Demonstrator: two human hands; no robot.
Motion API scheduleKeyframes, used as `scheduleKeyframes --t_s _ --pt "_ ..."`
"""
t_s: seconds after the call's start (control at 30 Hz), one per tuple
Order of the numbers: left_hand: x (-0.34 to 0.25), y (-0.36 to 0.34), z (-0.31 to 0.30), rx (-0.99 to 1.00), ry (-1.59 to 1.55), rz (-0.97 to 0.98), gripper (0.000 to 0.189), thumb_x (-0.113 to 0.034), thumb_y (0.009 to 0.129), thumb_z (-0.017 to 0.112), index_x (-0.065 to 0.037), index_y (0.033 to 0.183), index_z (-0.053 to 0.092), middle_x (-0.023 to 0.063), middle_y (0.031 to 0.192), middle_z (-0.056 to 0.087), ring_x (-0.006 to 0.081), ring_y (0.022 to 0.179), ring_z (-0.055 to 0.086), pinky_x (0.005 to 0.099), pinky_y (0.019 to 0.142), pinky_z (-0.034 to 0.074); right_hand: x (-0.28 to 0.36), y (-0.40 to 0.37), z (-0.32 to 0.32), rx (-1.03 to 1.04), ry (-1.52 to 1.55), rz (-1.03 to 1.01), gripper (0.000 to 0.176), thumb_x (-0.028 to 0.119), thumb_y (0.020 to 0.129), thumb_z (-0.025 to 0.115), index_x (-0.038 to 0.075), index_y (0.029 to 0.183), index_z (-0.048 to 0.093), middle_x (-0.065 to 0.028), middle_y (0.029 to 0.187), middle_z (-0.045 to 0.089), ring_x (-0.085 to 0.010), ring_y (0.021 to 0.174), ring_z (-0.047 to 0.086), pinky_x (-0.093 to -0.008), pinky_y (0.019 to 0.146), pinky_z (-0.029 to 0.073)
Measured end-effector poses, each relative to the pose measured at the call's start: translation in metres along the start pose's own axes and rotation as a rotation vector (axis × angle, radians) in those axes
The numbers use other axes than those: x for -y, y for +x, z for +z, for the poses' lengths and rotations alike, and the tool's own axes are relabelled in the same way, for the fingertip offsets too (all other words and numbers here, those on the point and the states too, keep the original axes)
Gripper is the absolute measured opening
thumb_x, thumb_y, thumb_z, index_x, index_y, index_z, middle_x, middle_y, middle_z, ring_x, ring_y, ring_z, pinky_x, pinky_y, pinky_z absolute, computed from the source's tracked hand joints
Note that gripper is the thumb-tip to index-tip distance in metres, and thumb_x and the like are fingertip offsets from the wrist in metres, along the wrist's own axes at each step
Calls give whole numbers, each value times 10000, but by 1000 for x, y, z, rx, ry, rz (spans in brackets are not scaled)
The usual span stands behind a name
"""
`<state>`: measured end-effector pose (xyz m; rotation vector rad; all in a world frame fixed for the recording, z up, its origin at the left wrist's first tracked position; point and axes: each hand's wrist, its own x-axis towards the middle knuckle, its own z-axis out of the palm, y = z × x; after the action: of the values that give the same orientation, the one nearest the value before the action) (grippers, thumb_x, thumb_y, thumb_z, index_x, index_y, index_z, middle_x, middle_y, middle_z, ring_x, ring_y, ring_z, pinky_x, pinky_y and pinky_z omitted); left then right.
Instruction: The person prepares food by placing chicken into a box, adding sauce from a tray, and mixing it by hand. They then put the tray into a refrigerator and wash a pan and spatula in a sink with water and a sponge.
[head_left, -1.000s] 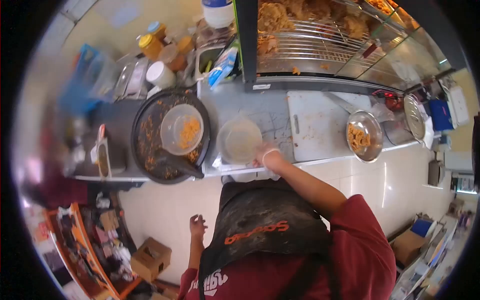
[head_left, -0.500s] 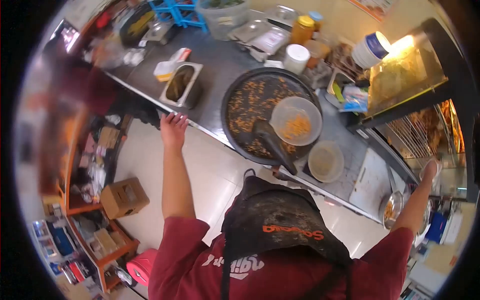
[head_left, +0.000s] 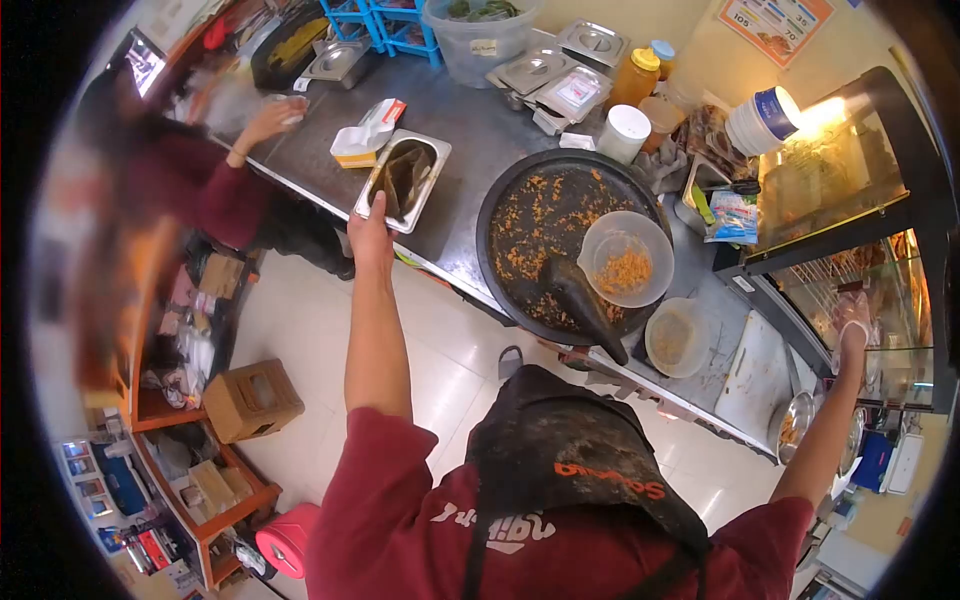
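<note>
My left hand (head_left: 371, 236) grips the near rim of a steel food pan (head_left: 432, 190), its thumb over the edge. Folded dark brown sheets (head_left: 403, 178) stand inside the pan. Far to the right, my right hand (head_left: 852, 318), in a clear plastic glove, reaches into the lit glass display cabinet (head_left: 830, 190). Its fingers are close to a small dark piece and the wire rack; I cannot tell whether they hold it. Between my arms, a big black stone mortar (head_left: 520, 235) with orange crumbs carries a pestle (head_left: 590, 305) and a clear bowl (head_left: 655, 235) of orange shreds.
A torn white and yellow box (head_left: 360, 145) lies beyond the pan. At the counter's left, a co-worker's hand (head_left: 272, 120) reaches over the top. Jars, lidded pans and a plastic tub (head_left: 480, 45) line the wall. A cardboard box (head_left: 252, 400) sits on the floor.
My left hand, spread beside the pan before, has closed on its rim, and the pan sits turned differently. My right hand has moved up inside the cabinet. The co-worker's arm has come into clearer view.
</note>
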<state>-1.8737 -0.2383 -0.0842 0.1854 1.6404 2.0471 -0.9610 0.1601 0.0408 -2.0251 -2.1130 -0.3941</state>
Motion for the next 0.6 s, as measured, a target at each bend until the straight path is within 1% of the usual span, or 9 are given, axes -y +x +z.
scheduleKeyframes --t_s 0.13,0.17,0.2,0.23,0.27,0.33,0.43,0.53,0.6 --pt "-34 -55 19 55 -163 98 290 -114 992 613 -22 1266 593 52 1163 678 158 957 678 302 752 582 193 -93 -101 -26 -233 -130 347 222 953 570 64 1260 592 -176 1039 690 -295 912 673 -422 769 528" --pt "-49 -76 30 91 -161 138 277 -102 994 605 -17 1258 597 63 1157 679 158 947 683 292 747 584 261 -125 -136 29 -120 -233 350 229 959 572 68 1269 592 -182 1051 699 -300 923 687 -427 774 535" --pt "-64 -99 44 106 -124 167 283 -116 990 615 -16 1254 598 58 1131 687 137 902 681 270 699 572 338 -166 -188 181 460 -288 332 225 919 613 79 1216 637 -167 1016 708 -326 942 680 -434 868 516" --pt "-78 -122 57 122 -84 197 289 -129 986 624 -15 1251 599 54 1106 694 116 858 678 247 650 560 370 -187 -196 191 495 -610 341 221 883 656 91 1199 655 -142 1005 714 -309 917 687 -416 819 528" --pt "-87 -142 67 142 -28 185 326 -128 985 627 2 1280 580 72 1158 676 142 941 663 282 749 549 402 -208 -204 216 547 -931 354 217 847 700 104 1181 672 -117 995 720 -292 891 693 -398 770 541" --pt "-97 -187 91 201 55 167 385 -132 983 632 28 1324 551 97 1235 650 178 1066 641 332 900 530 456 -243 -227 265 839 -1062 480 390 878 676 122 1271 607 -121 959 689 -349 829 670 -472 765 548" --pt "-96 -270 140 326 99 172 409 -152 977 643 37 1329 555 99 1248 651 178 1100 632 333 955 506 474 -257 -241 260 819 -1085 409 426 868 685 75 1072 631 -151 881 690 -354 798 689 -476 683 552" --pt "-72 -353 190 426 69 152 391 -152 970 653 38 1303 578 94 1225 667 163 1093 628 313 951 488 414 -254 -242 575 702 -961 359 382 896 655 45 1003 589 -178 843 682 -388 778 682 -506 680 546" --pt "-42 -404 220 461 5 43 365 -126 969 652 36 1289 587 102 1213 673 170 1075 634 322 963 488 342 -266 -224 541 711 -885 328 339 921 611 23 1009 590 -197 809 673 -408 776 676 -518 686 544"
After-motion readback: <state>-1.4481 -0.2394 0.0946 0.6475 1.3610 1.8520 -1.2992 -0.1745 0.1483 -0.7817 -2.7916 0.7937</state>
